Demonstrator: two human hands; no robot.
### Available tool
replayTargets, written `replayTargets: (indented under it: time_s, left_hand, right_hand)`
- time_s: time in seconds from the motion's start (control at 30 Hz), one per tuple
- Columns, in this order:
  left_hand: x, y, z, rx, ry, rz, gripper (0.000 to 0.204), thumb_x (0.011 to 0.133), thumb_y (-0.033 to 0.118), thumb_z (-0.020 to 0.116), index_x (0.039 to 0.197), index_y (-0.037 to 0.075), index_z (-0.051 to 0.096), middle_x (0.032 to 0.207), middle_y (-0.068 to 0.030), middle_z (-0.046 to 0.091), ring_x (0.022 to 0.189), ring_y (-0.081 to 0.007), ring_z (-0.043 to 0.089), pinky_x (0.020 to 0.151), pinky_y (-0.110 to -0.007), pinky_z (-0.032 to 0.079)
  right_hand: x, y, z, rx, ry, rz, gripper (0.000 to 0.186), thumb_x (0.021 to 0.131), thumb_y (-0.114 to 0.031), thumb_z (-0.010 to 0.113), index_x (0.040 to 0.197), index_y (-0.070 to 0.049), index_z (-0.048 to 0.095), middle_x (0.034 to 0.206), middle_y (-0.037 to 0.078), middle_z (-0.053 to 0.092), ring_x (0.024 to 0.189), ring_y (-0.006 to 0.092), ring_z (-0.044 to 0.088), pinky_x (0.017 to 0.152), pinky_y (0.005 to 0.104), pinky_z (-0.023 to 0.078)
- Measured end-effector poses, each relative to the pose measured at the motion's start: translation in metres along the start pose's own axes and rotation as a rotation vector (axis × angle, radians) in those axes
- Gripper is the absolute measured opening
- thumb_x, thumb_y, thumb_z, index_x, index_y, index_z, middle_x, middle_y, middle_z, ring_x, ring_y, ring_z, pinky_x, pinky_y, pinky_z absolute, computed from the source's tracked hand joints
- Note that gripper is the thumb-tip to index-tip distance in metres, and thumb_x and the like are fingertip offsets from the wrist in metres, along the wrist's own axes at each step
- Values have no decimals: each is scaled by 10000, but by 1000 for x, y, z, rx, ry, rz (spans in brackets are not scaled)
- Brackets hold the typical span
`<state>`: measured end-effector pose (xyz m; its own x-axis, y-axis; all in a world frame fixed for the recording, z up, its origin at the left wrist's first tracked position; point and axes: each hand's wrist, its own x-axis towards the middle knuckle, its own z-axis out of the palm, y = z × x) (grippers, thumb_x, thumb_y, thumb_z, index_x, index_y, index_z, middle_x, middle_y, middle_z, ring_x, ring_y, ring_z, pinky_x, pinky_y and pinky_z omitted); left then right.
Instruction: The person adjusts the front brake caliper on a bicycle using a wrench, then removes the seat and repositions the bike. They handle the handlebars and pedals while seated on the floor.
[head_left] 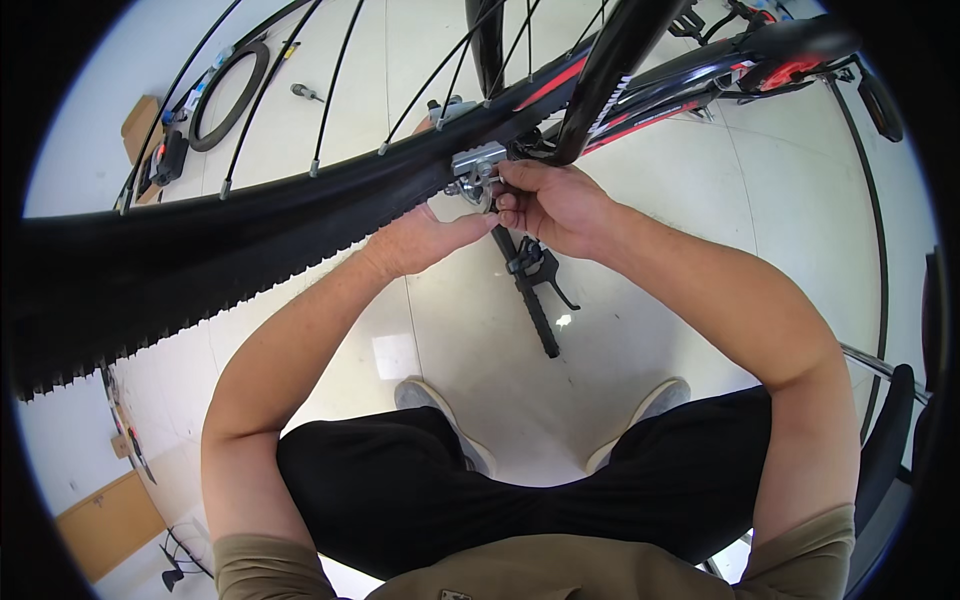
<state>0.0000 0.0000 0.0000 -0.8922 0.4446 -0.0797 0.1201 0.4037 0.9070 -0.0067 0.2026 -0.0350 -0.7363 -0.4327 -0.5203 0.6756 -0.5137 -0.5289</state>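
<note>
A silver and black rim brake (pixel 478 172) sits beside the tire (pixel 300 222) of a bicycle wheel, close to the black fork (pixel 602 85). My left hand (pixel 425 238) reaches under the tire, its thumb stretched along the near side of the brake. A bit of its fingers shows beyond the tire, by the brake's far side; the rest is hidden. From the right, my right hand (pixel 555 208) meets the brake with its fingers bent and pinched together. Whatever small part lies between those fingertips is covered. Both hands nearly touch below the brake.
Below my hands hangs a black handlebar end (pixel 535 300) with a brake lever (pixel 560 285). The black and red bicycle frame (pixel 690 90) extends to the upper right. On the tiled floor lie a loose tire (pixel 230 97) and a screwdriver (pixel 305 92). My shoes (pixel 655 405) stand nearby.
</note>
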Motion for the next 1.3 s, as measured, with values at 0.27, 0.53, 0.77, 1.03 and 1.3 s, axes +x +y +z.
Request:
replayTargets:
  time_s: [0.27, 0.53, 0.77, 1.03, 1.3]
  left_hand:
    - [4, -14, 5, -57, 49, 70, 771, 727, 86, 825, 1384, 30, 425, 1397, -108, 460, 1318, -216, 436, 1188, -403, 278]
    - [4, -23, 2, 89, 114, 169, 757, 736, 140, 828, 1374, 11, 440, 1370, -118, 495, 1285, -220, 468, 1160, -410, 328]
    - [13, -8, 15, 479, 172, -2, 781, 729, 320, 850, 1329, -38, 503, 1290, -134, 579, 1171, -202, 560, 1055, -334, 411]
    - [24, -21, 25, 161, 220, 78, 597, 741, 186, 853, 1236, 30, 558, 1164, -35, 586, 1066, -137, 528, 1001, -297, 419]
    - [29, -23, 26, 199, 220, -46, 574, 742, 202, 860, 1208, 28, 574, 1174, -42, 598, 1098, -132, 548, 1063, -315, 406]
  right_hand:
    - [-3, 4, 11, -10, 85, -55, 128, 974, -95, 571, 979, 27, 607, 846, 70, 582, 673, 132, 533, 611, 295, 505]
    - [-2, 8, 9, 9, 326, -57, 115, 970, -97, 529, 913, -8, 575, 783, 63, 578, 626, 146, 517, 559, 302, 491]
    - [-15, 30, -15, -181, 448, 110, 143, 970, -111, 497, 878, -32, 573, 765, 39, 560, 596, 131, 502, 536, 298, 475]
    - [-22, 30, -15, -307, 406, 188, 136, 997, -100, 465, 987, -4, 561, 800, 21, 512, 633, 98, 460, 579, 273, 433]
    - [-27, 31, -15, -364, 395, 189, 176, 1020, -120, 435, 1021, 1, 563, 791, 9, 475, 626, 94, 430, 578, 286, 428]
